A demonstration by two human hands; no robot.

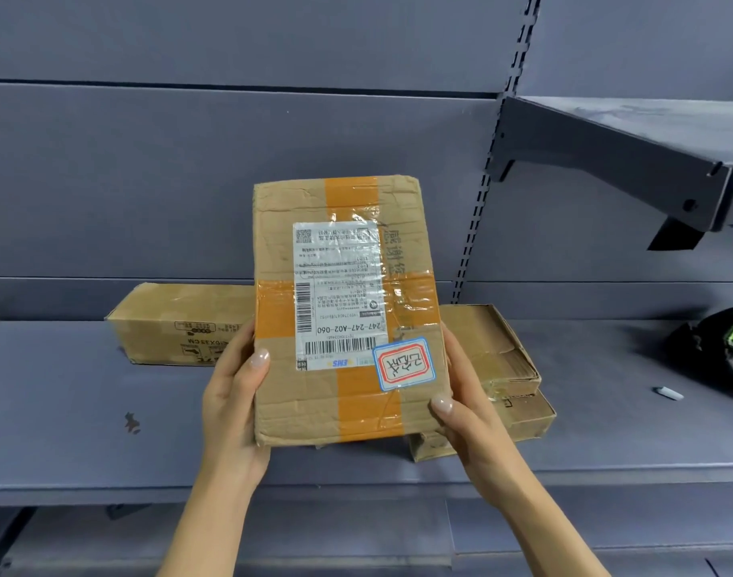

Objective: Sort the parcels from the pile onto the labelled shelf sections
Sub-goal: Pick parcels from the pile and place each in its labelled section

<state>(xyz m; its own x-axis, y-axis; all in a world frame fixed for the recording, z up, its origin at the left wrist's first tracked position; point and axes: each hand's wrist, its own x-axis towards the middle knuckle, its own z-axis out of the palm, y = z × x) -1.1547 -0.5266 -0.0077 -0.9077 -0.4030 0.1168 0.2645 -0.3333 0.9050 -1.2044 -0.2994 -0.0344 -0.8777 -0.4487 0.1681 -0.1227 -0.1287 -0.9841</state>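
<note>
- Above the grey metal shelf (65,410) — held a flat cardboard parcel (348,314) upright, left hand (231,393) and right hand (467,401) curled round its lower sides, thumbs on front.
- Creased, crossed with orange tape (369,410), glossy white label (335,264).
</note>
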